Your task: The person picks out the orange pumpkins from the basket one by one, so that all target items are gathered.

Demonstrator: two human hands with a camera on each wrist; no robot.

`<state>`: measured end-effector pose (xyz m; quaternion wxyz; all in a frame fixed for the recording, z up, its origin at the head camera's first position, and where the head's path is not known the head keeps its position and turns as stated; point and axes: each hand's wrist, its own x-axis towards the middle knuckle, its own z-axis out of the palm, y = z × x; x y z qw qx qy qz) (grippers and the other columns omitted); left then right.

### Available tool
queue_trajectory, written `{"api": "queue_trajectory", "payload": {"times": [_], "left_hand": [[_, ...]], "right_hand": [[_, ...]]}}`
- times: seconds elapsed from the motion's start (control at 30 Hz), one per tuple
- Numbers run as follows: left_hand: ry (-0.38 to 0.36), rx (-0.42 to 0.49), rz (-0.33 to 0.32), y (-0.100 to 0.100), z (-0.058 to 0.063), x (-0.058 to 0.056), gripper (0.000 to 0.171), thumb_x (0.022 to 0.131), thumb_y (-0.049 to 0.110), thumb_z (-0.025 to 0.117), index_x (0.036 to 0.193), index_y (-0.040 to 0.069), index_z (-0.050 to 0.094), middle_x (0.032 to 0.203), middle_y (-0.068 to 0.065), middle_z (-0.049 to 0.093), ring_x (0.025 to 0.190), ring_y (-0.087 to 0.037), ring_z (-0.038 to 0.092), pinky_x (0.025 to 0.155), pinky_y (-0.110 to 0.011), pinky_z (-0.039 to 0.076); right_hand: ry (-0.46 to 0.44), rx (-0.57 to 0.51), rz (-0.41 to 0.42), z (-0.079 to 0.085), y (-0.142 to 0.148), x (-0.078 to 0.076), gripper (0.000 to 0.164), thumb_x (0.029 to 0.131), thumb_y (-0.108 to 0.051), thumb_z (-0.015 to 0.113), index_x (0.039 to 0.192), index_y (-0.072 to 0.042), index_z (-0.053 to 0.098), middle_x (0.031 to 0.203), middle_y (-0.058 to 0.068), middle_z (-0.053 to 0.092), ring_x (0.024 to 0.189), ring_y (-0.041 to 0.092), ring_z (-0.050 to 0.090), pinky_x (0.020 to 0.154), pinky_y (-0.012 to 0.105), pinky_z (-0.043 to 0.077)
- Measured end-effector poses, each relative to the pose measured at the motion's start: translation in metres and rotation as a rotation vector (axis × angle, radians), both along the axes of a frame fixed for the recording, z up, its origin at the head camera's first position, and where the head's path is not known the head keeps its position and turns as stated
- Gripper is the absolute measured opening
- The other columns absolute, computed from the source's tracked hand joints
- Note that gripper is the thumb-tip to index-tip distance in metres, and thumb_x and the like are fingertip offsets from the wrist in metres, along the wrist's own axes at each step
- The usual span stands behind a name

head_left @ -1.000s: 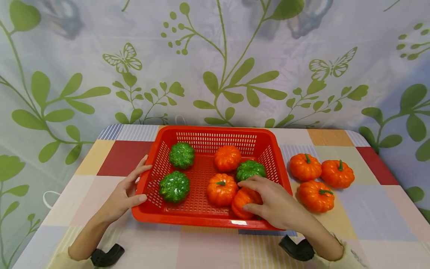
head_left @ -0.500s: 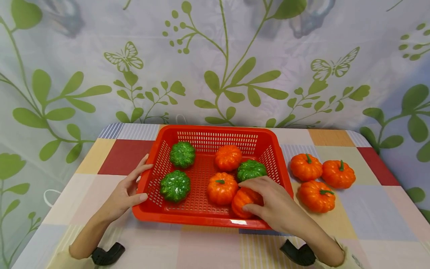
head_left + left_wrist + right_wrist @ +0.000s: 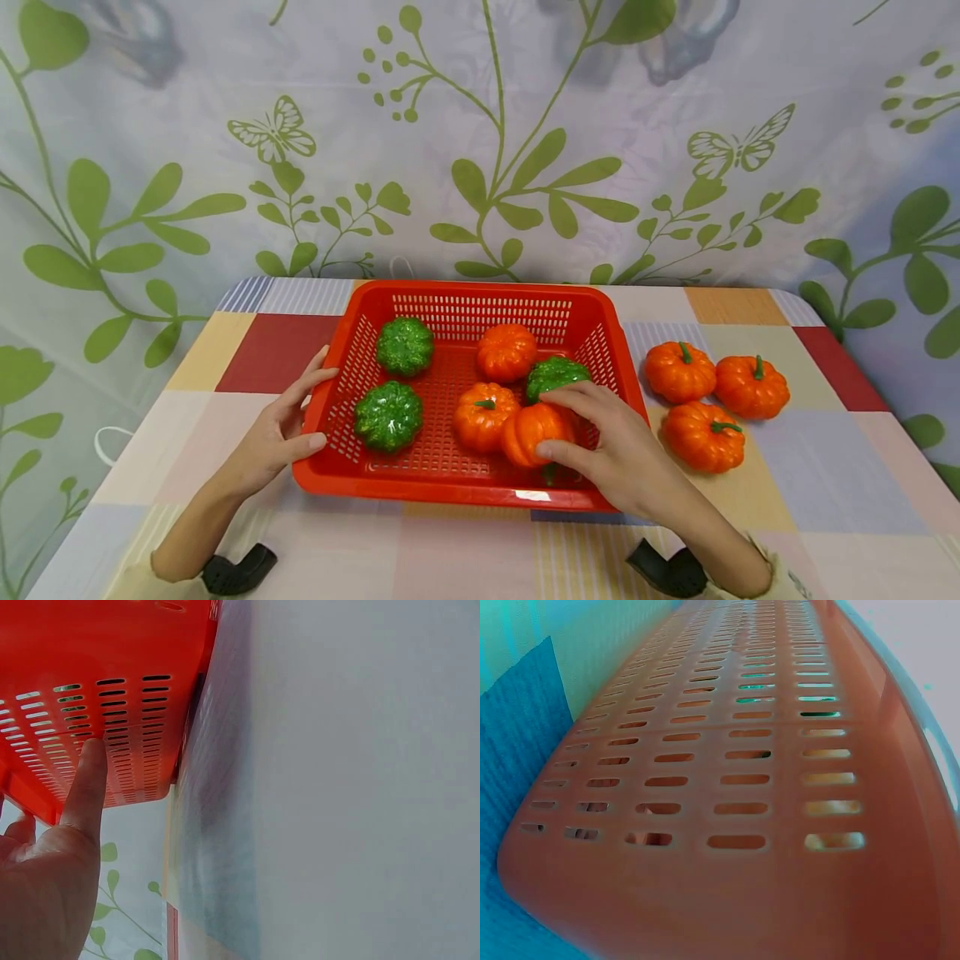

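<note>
On the table stands a red plastic basket (image 3: 420, 483) with slotted walls. My left hand (image 3: 266, 442) holds its left rim, thumb and fingers at the edge. One finger (image 3: 86, 780) touches the outer wall in the left wrist view. Inside the basket, my right hand (image 3: 618, 446) grips an orange toy pumpkin (image 3: 528, 433) at the front right, tipped on its side. That pumpkin touches another orange pumpkin (image 3: 483, 417) to its left. Behind them are a third orange pumpkin (image 3: 506, 352) and a partly covered green pumpkin (image 3: 555, 373). The basket wall (image 3: 727, 780) hides the right hand in the right wrist view.
Two more green pumpkins (image 3: 388, 417) sit at the basket's left end. Right of the basket, three orange pumpkins (image 3: 705, 437) lie grouped on the patchwork tablecloth (image 3: 840, 467). A leaf-patterned curtain (image 3: 315, 225) hangs behind the table.
The gripped pumpkin has shifted slightly left with my right hand, and the orange pumpkin beside it has moved left too. A green stem now shows below it. My left hand stays on the rim.
</note>
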<state>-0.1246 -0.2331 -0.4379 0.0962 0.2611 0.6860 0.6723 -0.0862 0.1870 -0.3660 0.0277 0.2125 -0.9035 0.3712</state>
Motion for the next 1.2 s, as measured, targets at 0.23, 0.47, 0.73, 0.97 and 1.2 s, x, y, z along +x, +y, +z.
{"api": "queue_trajectory", "payload": {"times": [0.23,0.47,0.73,0.97,1.2], "left_hand": [[-0.001,-0.002,-0.001,-0.0004,-0.0006,0.0,0.068,0.088,-0.005,0.054,0.152,0.005,0.031,0.165,-0.002,-0.005,0.135,-0.015,0.035,0.083,-0.043,0.055],[0.014,0.001,-0.001,-0.0004,0.0001,0.0011,0.069,0.088,-0.006,0.054,0.152,0.005,0.031,0.165,-0.002,-0.004,0.136,-0.016,0.035,0.084,-0.042,0.055],[0.022,-0.004,0.004,0.0009,0.0004,0.0005,0.069,0.088,-0.005,0.055,0.152,0.005,0.031,0.165,-0.002,-0.004,0.138,-0.015,0.032,0.084,-0.041,0.055],[0.017,-0.01,0.011,0.0001,-0.0009,0.0003,0.069,0.088,-0.005,0.055,0.152,0.005,0.031,0.165,-0.002,-0.004,0.136,-0.015,0.035,0.083,-0.041,0.055],[0.003,-0.009,0.013,0.0007,-0.001,0.0003,0.069,0.088,-0.004,0.055,0.152,0.006,0.031,0.165,-0.002,-0.004,0.136,-0.015,0.034,0.083,-0.042,0.055]], "right_hand": [[-0.001,-0.056,-0.036,0.0006,0.0,0.001,0.045,0.082,-0.038,0.079,0.119,-0.015,0.067,0.108,-0.011,0.059,0.099,0.01,0.055,0.085,0.038,0.052],[-0.013,-0.111,-0.099,0.0007,-0.0003,0.0023,0.042,0.083,-0.035,0.08,0.116,-0.014,0.068,0.111,-0.007,0.063,0.102,0.012,0.058,0.091,0.044,0.051],[-0.041,-0.23,-0.138,0.0005,0.0018,0.0065,0.039,0.082,-0.025,0.082,0.112,-0.012,0.061,0.121,0.004,0.067,0.113,0.019,0.059,0.088,0.037,0.052],[-0.073,-0.352,-0.07,0.0001,0.0051,0.0074,0.055,0.09,-0.013,0.073,0.138,-0.016,0.048,0.126,0.009,0.062,0.111,0.017,0.06,0.081,0.028,0.056],[0.001,-0.317,0.048,-0.0006,0.0084,0.0066,0.057,0.1,-0.007,0.056,0.152,-0.025,0.04,0.151,-0.003,0.043,0.134,0.018,0.042,0.103,0.018,0.038]]}}
